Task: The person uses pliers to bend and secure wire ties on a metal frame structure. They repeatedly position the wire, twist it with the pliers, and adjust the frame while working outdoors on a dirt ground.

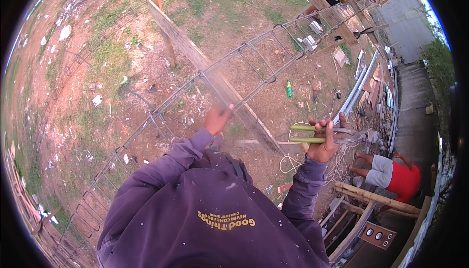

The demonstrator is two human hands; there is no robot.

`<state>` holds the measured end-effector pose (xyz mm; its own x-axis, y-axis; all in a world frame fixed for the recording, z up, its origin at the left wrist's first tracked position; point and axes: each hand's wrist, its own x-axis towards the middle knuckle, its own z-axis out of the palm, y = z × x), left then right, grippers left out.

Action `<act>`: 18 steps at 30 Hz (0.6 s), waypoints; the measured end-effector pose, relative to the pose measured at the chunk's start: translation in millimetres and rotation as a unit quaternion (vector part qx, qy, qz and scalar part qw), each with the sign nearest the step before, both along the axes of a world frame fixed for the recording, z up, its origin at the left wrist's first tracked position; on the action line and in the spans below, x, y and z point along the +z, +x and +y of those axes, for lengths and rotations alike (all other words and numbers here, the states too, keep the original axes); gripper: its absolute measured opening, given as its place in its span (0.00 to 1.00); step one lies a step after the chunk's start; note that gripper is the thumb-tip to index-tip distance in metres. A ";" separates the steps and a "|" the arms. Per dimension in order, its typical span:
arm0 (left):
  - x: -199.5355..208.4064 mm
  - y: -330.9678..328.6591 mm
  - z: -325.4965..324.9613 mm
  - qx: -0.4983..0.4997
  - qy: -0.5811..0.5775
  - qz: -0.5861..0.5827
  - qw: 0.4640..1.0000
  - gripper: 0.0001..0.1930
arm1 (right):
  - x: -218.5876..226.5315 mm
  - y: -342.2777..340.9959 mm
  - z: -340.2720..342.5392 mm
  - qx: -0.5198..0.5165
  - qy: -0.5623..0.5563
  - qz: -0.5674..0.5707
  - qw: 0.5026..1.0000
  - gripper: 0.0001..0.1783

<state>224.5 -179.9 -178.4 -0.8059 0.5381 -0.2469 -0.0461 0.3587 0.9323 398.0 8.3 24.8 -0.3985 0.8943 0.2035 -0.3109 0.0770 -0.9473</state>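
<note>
Across the view runs a long rebar cage (178, 92), its bars joined by square stirrups. It rests over a slanting wooden plank (188, 50). Beside the plank and the cage's near bar is my left hand (217, 120), with fingers stretched toward that bar, slightly blurred and showing nothing held. I cannot tell whether they touch the metal. My right hand (322, 143), palm up, is closed around a pair of pincers (300, 140) with yellow-green handles. The steel jaws point right, away from the cage.
A green bottle (288, 88) and scattered litter lie on the ground. Loose pale cord (337, 163) is tangled below my right hand. Long metal channels (359, 85) lie to the right. A person in a red shirt (403, 177) is near a wooden frame (359, 229); others sit at the far right.
</note>
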 end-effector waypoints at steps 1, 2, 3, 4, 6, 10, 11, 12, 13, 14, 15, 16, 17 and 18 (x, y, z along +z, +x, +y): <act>0.5 -0.3 -0.9 -0.010 0.009 -0.024 1.000 0.28 | -14.1 -11.9 -2.1 0.086 -0.012 -0.017 0.996 0.24; 0.8 -0.9 -1.6 -0.016 0.021 -0.026 0.999 0.28 | -21.8 -17.2 1.7 0.170 -0.080 -0.137 0.972 0.25; 1.1 -1.7 -2.7 -0.019 0.033 -0.021 0.999 0.28 | -29.7 -22.1 6.5 0.241 -0.141 -0.276 0.920 0.26; 1.5 -1.8 -3.3 -0.016 0.010 0.008 1.000 0.28 | -39.9 -30.1 11.7 0.380 -0.161 -0.354 0.839 0.27; 1.9 -2.3 -4.6 -0.021 0.022 0.002 1.000 0.28 | -58.9 -40.9 14.3 0.510 -0.179 -0.464 0.702 0.31; 2.5 -1.8 -6.1 -0.018 0.045 -0.003 0.999 0.28 | -79.4 -63.5 9.5 0.595 -0.124 -0.560 0.562 0.34; 2.6 -1.9 -6.1 -0.020 0.048 -0.003 0.999 0.28 | -80.3 -72.2 8.3 0.594 -0.090 -0.603 0.525 0.35; 2.6 -2.1 -6.2 -0.021 0.046 0.004 0.999 0.28 | -77.9 -79.6 8.4 0.592 -0.068 -0.624 0.506 0.36; 2.5 -2.1 -6.2 -0.023 0.043 0.011 0.999 0.28 | -76.2 -88.4 7.1 0.596 -0.039 -0.640 0.484 0.35; 2.3 -2.1 -6.2 -0.020 0.044 0.013 0.999 0.28 | -74.2 -96.2 5.5 0.594 -0.012 -0.659 0.462 0.35; 2.0 -1.9 -6.1 -0.019 0.045 0.014 0.999 0.28 | -72.4 -103.0 2.9 0.593 0.011 -0.673 0.441 0.36; 1.6 -1.7 -5.9 -0.019 0.045 0.015 0.999 0.27 | -70.3 -109.1 0.5 0.586 0.046 -0.698 0.408 0.35; 1.3 -1.2 -5.7 -0.015 0.046 0.014 0.999 0.26 | -67.8 -114.4 -1.7 0.579 0.077 -0.719 0.375 0.35; 0.9 -0.7 -5.4 -0.012 0.046 0.013 0.999 0.26 | -65.9 -118.5 -5.1 0.576 0.107 -0.731 0.351 0.35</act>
<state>223.8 -185.3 -177.5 -0.7985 0.5763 -0.1741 -0.0138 0.2716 0.9623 279.5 3.2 -41.1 -0.2896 -0.0045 -0.9571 0.5524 0.8159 -0.1710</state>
